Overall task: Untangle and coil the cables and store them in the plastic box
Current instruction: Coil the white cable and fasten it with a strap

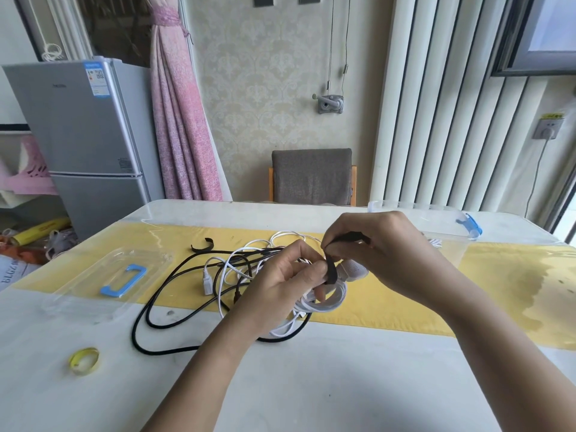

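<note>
Left hand (290, 275) is gripping the white cable coil (330, 299), fingers curled round the bundle and holding it just above the middle of the table (311, 385). Right hand (367, 244) is pinching the black strap (331, 271) between thumb and fingertips and drawing it across the coil, so the strap is running roughly crosswise to the loops. A grey rounded piece (353, 271) is sitting against the coil under the right palm, possibly a plug or adapter; it is too hidden to tell. Plastic box (442, 213) is standing open at the far right edge, beyond and to the right of both hands, with the right hand plainly the nearer one. So once the strap is closed, the carry is looking like a short reach away and to the right. Black cable (162, 352) is lying loose toward the near left side, its loops crossing other white strands under the left wrist, not yet coiled. Lid (93, 285) is lying flat near the left edge, a spare strap (204, 246) beyond the tangle, a tape roll (84, 360) toward the near left corner.
</note>
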